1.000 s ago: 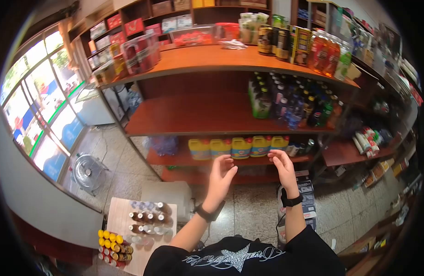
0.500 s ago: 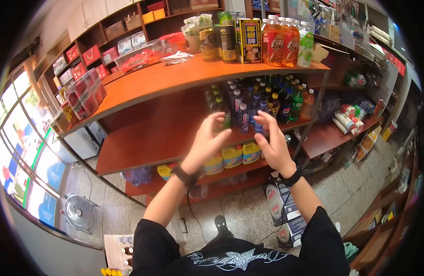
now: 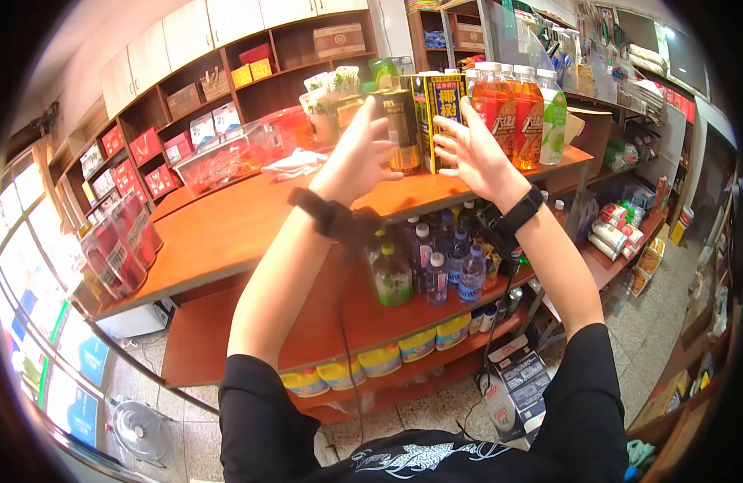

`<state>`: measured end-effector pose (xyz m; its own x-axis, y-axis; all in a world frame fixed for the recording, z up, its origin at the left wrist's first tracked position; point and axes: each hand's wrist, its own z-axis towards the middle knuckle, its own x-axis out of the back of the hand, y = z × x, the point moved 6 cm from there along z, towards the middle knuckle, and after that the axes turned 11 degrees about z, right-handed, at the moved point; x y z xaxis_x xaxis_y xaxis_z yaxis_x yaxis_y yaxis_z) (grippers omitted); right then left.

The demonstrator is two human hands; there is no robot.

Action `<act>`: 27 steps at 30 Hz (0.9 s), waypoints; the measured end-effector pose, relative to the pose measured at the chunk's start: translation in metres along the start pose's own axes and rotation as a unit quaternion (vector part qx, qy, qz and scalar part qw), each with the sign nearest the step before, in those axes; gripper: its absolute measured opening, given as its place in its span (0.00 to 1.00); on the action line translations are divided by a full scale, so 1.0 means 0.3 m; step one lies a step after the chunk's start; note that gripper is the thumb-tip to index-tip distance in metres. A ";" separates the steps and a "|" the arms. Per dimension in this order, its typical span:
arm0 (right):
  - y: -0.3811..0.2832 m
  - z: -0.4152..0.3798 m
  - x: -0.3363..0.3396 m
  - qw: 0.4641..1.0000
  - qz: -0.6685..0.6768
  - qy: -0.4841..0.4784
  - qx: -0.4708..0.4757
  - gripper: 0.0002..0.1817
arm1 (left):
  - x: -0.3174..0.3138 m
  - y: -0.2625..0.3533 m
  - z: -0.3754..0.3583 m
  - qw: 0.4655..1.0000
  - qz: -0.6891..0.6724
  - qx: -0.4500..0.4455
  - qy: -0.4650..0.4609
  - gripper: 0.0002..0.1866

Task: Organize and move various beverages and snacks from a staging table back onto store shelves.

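Note:
Both of my hands are raised in front of the drinks at the right end of the orange-brown top shelf. My left hand is open, its fingers spread beside a dark can with gold lettering. Facing it, my right hand is open too, its fingertips overlapping a black and yellow carton in this view. To the right stand bottles of red-orange drink and a bottle with a green and white label. White and green cups stand behind my left hand.
The shelf below holds several bottles, among them a green-labelled bottle and a blue-labelled water bottle. Yellow jugs line the level beneath. Drink cases lie on the floor. A clear plastic bin sits at the left.
Both hands have risen from in front of the lower-shelf bottles to the height of the top-shelf drinks, staying open. The camera view has tilted upward.

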<state>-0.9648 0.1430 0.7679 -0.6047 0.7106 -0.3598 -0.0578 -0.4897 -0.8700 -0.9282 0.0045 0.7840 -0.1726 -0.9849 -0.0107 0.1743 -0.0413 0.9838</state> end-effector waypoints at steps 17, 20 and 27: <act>0.057 0.238 -0.015 0.994 0.001 -0.086 -0.075 0.45 | 0.016 -0.005 0.305 0.987 0.026 0.011 0.158 0.39; 0.055 0.215 0.010 0.990 0.004 -0.117 -0.074 0.41 | -0.037 0.004 0.247 0.988 0.036 -0.004 0.152 0.38; 0.106 0.101 0.000 0.977 0.133 -0.160 0.051 0.31 | -0.056 -0.048 0.103 0.911 0.223 -0.166 0.305 0.35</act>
<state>-0.9908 0.1120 0.7505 -0.8250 0.3649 -0.4316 0.0670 -0.6951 -0.7157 -0.9578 0.0270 0.7756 0.5405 -0.8222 0.1788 0.3968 0.4364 0.8075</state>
